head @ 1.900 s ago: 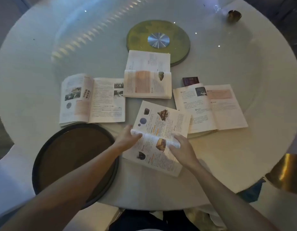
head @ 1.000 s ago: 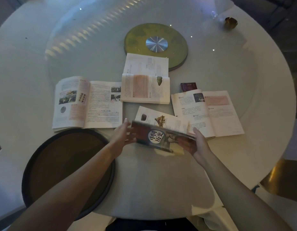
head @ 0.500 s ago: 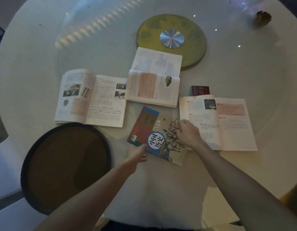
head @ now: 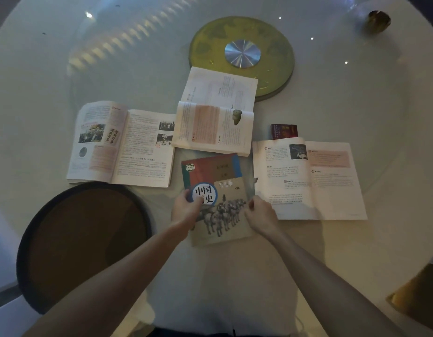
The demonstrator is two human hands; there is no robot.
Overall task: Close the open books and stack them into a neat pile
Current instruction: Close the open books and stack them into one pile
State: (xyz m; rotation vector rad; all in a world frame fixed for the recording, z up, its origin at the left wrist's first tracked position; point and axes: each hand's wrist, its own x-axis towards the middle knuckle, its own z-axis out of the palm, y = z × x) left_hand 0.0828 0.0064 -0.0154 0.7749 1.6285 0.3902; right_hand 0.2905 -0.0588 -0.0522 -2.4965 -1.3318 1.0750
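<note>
Left hand (head: 187, 210) grips the left edge of the closed book (head: 217, 198), thumb over the cover; right hand (head: 260, 215) rests half-curled at its right edge, and whether it pinches the book I cannot tell. The book lies flat on the table (head: 344, 251), cover up. Beside it, the tray (head: 40, 239). 3 open books lie around: left (head: 123, 144), right (head: 307, 178), middle (head: 215, 115). A small red box (head: 283, 131) sits beyond the right one.

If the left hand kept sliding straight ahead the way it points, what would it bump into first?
Probably the open book in the middle. The left hand rests on the closed book and points up-table, and that open book lies just past the closed one's far edge.
</note>
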